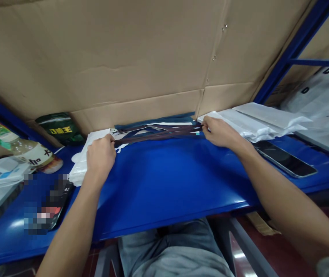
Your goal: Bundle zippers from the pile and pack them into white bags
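A long dark brown strip (pixel 155 135) stretches sideways between my two hands near the back of the blue table. My left hand (pixel 101 154) is closed around its left end, beside a stack of white paper or plastic sheets (pixel 79 169). My right hand (pixel 218 131) pinches the right end, just in front of white plastic bags (pixel 243 121). Behind and under the strip lie more flat strips (pixel 158 120), dark blue and white, against the cardboard. What the strips are made of I cannot tell.
A cardboard sheet (pixel 109 50) walls the back of the blue table (pixel 164 181). On the left are a bottle (pixel 34 154), a dark green packet (pixel 60 129) and a phone with a blurred screen (pixel 52 204). Another phone (pixel 287 157) lies at the right. Blue frame posts (pixel 297 50) flank the table.
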{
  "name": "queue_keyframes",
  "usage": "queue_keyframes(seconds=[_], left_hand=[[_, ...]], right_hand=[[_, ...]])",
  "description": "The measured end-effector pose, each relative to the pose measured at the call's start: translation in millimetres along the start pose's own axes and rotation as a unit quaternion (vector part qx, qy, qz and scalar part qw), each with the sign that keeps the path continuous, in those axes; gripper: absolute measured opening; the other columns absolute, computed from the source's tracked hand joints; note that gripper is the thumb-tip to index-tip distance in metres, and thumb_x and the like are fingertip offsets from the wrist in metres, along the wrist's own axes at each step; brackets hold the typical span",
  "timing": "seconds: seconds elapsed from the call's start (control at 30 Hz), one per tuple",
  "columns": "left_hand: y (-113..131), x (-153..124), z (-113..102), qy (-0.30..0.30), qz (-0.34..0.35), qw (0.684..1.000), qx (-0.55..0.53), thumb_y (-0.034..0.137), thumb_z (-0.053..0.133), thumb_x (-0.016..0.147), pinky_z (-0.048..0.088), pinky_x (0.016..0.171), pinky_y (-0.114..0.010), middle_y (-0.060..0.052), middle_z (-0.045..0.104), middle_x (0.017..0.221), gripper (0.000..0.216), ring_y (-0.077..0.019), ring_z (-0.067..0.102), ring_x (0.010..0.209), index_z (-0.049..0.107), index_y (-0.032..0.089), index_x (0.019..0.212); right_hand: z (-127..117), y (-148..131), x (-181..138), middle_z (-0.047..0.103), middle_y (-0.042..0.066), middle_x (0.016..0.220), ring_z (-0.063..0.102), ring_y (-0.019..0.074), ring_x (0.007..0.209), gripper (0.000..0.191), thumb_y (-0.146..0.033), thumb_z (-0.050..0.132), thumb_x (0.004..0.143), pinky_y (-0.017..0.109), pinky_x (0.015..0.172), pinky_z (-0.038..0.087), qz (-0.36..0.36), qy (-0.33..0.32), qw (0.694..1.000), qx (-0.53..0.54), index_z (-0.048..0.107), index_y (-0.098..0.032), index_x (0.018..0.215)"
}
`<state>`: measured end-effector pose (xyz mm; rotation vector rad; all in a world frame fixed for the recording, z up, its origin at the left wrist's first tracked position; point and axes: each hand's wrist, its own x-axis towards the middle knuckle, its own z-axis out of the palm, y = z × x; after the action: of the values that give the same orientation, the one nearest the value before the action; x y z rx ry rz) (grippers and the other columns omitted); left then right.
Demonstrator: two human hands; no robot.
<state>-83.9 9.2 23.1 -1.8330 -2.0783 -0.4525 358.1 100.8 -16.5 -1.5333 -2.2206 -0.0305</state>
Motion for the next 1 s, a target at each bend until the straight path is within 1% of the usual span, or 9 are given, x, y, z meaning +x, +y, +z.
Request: queue_keyframes(seconds=[0.13,0.2,0.27,0.33,0.4,0.5,0.67,0.83,1.0], left_hand=[[22.4,-9.1,0.6,0.087,0.097,0.99,-0.047,0.028,0.06,0.098,0.044,0.112,-0.06,-0.022,0.057,0.148,0.041,-0.0429,0.047,0.143,0.063,0.019,0.138],[38.7,-15.9,-1.0,0.121,0.141,0.977,-0.1,0.031,0.064,0.097,0.04,0.118,-0.059,-0.021,0.052,0.153,0.041,-0.0411,0.04,0.148,0.063,0.019,0.136],[55.7,-24.2,-1.0,0.095,0.175,0.964,-0.175,0.032,0.063,0.099,0.046,0.113,-0.051,-0.017,0.063,0.137,0.029,-0.0346,0.055,0.134,0.066,0.02,0.125],[71.0,-33.2,2.3,0.018,0.199,0.951,-0.234,0.035,0.062,0.101,0.053,0.097,-0.042,-0.009,0.072,0.111,0.017,-0.027,0.068,0.106,0.068,0.022,0.11],[83.2,-41.9,8.3,-0.062,0.212,0.94,-0.258,0.04,0.062,0.101,0.053,0.08,-0.036,-0.004,0.074,0.092,0.018,-0.0214,0.068,0.081,0.069,0.024,0.099],[94.9,-51.9,17.4,-0.117,0.221,0.933,-0.259,0.047,0.065,0.1,0.048,0.069,-0.032,-0.002,0.075,0.09,0.023,-0.0183,0.066,0.07,0.071,0.025,0.097],[98.9,-55.3,22.1,-0.136,0.244,0.935,-0.22,0.053,0.058,0.103,0.043,0.062,-0.031,-0.003,0.077,0.094,0.031,-0.0212,0.069,0.074,0.074,0.027,0.101],[99.8,-54.7,19.4,-0.126,0.264,0.937,-0.193,0.036,0.051,0.107,0.044,0.064,-0.031,-0.005,0.079,0.097,0.025,-0.0237,0.073,0.083,0.074,0.027,0.106],[93.7,-46.6,11.7,-0.079,0.221,0.967,-0.104,0.035,0.056,0.1,0.041,0.057,-0.032,-0.005,0.076,0.082,0.02,-0.0241,0.069,0.069,0.073,0.026,0.094]], right_hand=[[-1.7,-13.7,-1.5,0.074,0.007,0.082,0.067,0.0233,0.074,0.015,-0.03,0.059,0.096,0.035,0.071,0.046,-0.026,-0.002,0.998,0.056,0.069,-0.021,0.091],[-2.7,-26.9,-4.4,0.077,0.006,0.089,0.069,0.0227,0.078,0.017,-0.031,0.059,0.097,0.034,0.074,0.048,-0.078,-0.01,0.992,0.098,0.073,-0.021,0.096],[-2.2,-42.7,-8.7,0.079,0.006,0.098,0.072,0.0232,0.085,0.019,-0.028,0.059,0.098,0.035,0.079,0.051,-0.127,-0.014,0.982,0.14,0.076,-0.022,0.102],[0.5,-59.3,-14.1,0.081,0.006,0.105,0.073,0.0236,0.091,0.02,-0.025,0.059,0.097,0.036,0.085,0.053,-0.16,-0.017,0.97,0.183,0.078,-0.023,0.105],[4.5,-75.7,-20.4,0.081,0.004,0.108,0.074,0.0231,0.094,0.02,-0.023,0.061,0.096,0.036,0.089,0.054,-0.179,-0.026,0.958,0.222,0.078,-0.024,0.107],[10.6,-97.7,-30.2,0.081,0.002,0.104,0.075,0.0208,0.092,0.017,-0.023,0.063,0.097,0.033,0.087,0.055,-0.19,-0.054,0.942,0.271,0.077,-0.024,0.106],[15.4,-118.8,-40.2,0.08,0.001,0.097,0.074,0.0183,0.087,0.011,-0.024,0.065,0.098,0.03,0.082,0.055,-0.211,-0.086,0.926,0.302,0.073,-0.023,0.105],[15.6,-122.7,-40.7,0.08,0.001,0.098,0.074,0.0186,0.088,0.011,-0.022,0.065,0.098,0.031,0.083,0.054,-0.21,-0.085,0.926,0.301,0.073,-0.024,0.105],[7.2,-108.3,-32.8,0.081,0.0,0.091,0.075,0.0201,0.081,0.019,-0.018,0.066,0.095,0.031,0.075,0.053,-0.17,-0.085,0.944,0.269,0.075,-0.025,0.11]])
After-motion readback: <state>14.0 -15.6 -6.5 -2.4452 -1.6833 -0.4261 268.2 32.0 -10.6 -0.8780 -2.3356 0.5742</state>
